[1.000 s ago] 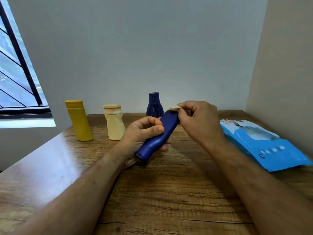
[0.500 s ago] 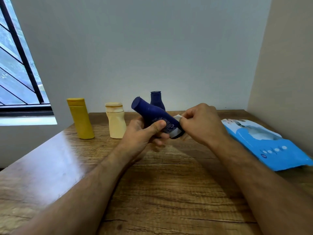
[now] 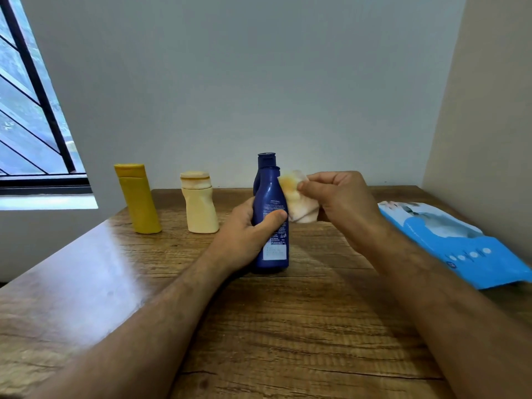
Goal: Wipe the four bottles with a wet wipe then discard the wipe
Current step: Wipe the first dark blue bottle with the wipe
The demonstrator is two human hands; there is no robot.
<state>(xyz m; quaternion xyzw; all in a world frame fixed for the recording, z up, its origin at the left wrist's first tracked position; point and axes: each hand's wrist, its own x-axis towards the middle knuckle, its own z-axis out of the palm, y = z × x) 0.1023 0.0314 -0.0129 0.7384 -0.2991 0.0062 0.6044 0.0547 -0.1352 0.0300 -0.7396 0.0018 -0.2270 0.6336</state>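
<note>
head | left hand (image 3: 244,234) gripped upright blue bottle (image 3: 272,220) on table (image 3: 288,326) | right hand (image 3: 342,203) pinched stained wet wipe (image 3: 298,197) against its shoulder | wiping unfinished, judged; discard pending; three bottles stood behind

Both forearms are bare up to the bottom edge of the view, with no sleeves showing. The left hand (image 3: 244,234) and right hand (image 3: 342,203) wear no gloves, rings or watch.
</note>
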